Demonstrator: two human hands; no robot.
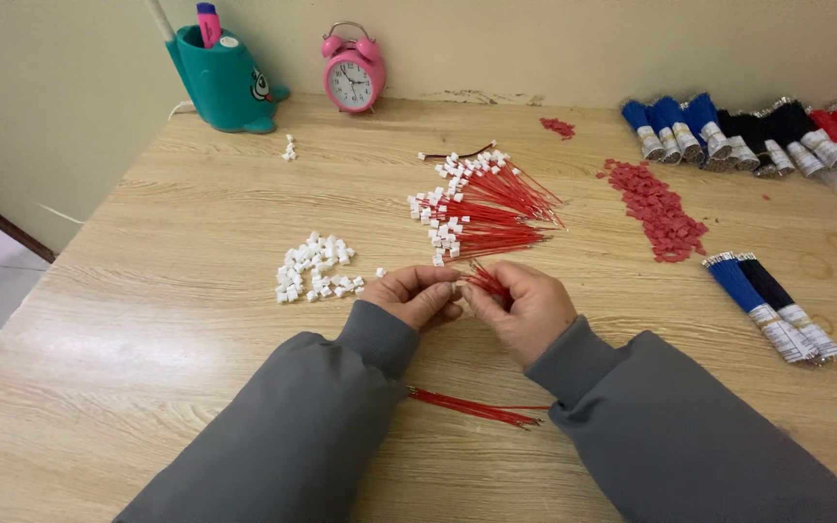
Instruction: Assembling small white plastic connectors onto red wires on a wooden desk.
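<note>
At far left on the pale wood-grain table point(147, 320), against the wall: a teal whale-shaped plastic pen holder point(225, 82) with a pink marker in it. Right of it, also far: a pink twin-bell alarm clock point(353, 70). Between these, slightly nearer: a tiny cluster of white plastic connector housings point(289, 148).

Left of centre, mid-table: a loose pile of small white plastic connector housings point(316, 267), just left of the hands.

Centre, near: left hand point(418, 295), grey sleeve, fingers curled and pinched closed at the tips; what they grip is too small to tell. Touching it fingertip to fingertip: right hand point(520, 305), grey sleeve, closed around a small bunch of short red wires point(484, 281), which sticks out toward the far side between the two hands.

Centre, beyond the hands: a fanned heap of red wires fitted with white connectors point(477, 208), connectors to the left.

Centre, nearest edge, between the forearms: a thin bundle of bare red wires point(472, 407) lying flat.

Right of centre, far: a long scatter of small red plastic pieces point(656, 208), with a small patch of the same beyond it.

Right, mid-table: two taped bundles of blue and black wires point(772, 305).

Far right, against the wall: a row of taped blue, black and red wire bundles point(758, 131).
</note>
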